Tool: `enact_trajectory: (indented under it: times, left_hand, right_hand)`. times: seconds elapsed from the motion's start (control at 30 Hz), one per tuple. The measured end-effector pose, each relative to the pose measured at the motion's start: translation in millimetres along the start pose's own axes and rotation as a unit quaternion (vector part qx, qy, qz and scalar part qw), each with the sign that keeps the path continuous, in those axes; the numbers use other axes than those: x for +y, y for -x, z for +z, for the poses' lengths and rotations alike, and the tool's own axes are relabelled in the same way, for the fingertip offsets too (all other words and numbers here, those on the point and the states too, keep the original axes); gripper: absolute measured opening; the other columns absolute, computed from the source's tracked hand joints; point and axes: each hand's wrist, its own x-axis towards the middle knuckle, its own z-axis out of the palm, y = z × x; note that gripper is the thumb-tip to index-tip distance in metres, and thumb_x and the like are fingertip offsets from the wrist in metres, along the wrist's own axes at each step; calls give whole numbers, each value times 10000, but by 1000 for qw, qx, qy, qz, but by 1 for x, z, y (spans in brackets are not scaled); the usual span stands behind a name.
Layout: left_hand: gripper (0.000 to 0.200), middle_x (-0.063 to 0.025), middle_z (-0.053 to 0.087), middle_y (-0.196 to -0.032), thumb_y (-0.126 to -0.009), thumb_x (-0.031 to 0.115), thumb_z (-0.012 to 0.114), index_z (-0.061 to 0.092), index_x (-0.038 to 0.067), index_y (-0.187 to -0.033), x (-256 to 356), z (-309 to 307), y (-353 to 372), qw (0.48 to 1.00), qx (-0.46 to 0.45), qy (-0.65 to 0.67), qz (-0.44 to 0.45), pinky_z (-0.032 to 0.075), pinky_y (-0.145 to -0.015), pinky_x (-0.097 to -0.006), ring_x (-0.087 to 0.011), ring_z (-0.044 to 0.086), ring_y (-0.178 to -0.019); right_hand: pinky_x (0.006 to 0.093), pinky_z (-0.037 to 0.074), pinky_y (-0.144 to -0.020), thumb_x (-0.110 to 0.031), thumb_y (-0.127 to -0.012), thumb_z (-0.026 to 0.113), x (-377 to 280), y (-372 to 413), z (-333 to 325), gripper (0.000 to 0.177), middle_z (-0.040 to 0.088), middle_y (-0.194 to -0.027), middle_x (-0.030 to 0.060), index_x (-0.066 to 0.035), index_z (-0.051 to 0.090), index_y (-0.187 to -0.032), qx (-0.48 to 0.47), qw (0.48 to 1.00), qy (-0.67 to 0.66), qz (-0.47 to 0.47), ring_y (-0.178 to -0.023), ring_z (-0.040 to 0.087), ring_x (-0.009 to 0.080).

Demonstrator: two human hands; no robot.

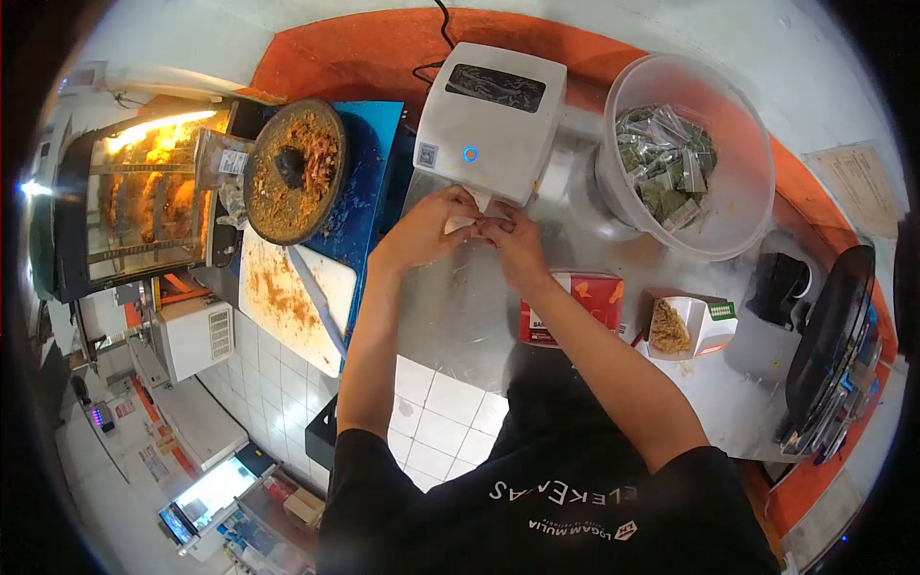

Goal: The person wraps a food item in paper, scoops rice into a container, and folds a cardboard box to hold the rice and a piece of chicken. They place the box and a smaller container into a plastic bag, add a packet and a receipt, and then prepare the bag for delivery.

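Black shirt point(575, 498) nearest the lens. My forearms reach up over the steel counter point(460, 316). Red box point(575, 307) sits under my right wrist, with a scoop point(685, 326) of brown shreds beside it. Tub point(738, 105) of green packets stands right of the printer point(489, 120), crumbed mortar point(292, 172) left. Open steel shows between cutting board point(287, 297) and box. Left hand point(422, 230) and right hand point(513, 240) both pinch the small white label point(462, 222) at the printer's slot, fingertips meeting.

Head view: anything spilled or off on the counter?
Brown crumbs are strewn across the white cutting board, left of the label printer, beside the knife. The left hand and right hand pinch a white slip at the printer; nothing else stands out.
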Motion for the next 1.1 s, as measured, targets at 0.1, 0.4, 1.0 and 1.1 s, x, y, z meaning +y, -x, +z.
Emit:
enact_trajectory:
  times: [0.1,0.4,1.0,1.1]
  left_hand:
    - [187,-159,644,-1063,-836,-8,663,710,-22,-1017,-6,-2,1,1000,-13,22,-2,515,-878,-417,-350,633,-994]
    - [234,-158,659,-1049,-813,-53,679,711,2,-1038,-8,0,-4,999,-42,3,-31,530,-853,-397,-336,652,-981]
    - [215,-149,630,-1054,-840,92,730,684,20,-1037,-5,13,-4,995,17,-96,-22,517,-886,-415,-348,635,-1008]
    - [212,-152,629,-1055,-846,94,729,685,17,-1039,-7,14,-4,995,22,-100,-14,517,-893,-413,-346,636,-1005]
  right_hand:
    - [292,503,-839,-21,-850,683,-11,6,5,603,696,-1028,139,116,415,-1372,-8,998,-15,52,-961,678,201]
    - [283,512,-791,8,-843,629,1,7,7,499,668,-1075,118,81,504,-1321,6,999,22,30,-950,673,182]
    - [297,533,-873,121,-785,668,17,-2,-5,521,618,-1051,92,55,525,-1281,-22,995,72,-59,-966,627,172]
    - [293,531,-882,122,-785,657,15,-1,-2,538,613,-1062,97,59,507,-1298,-12,994,80,-67,-965,621,170]
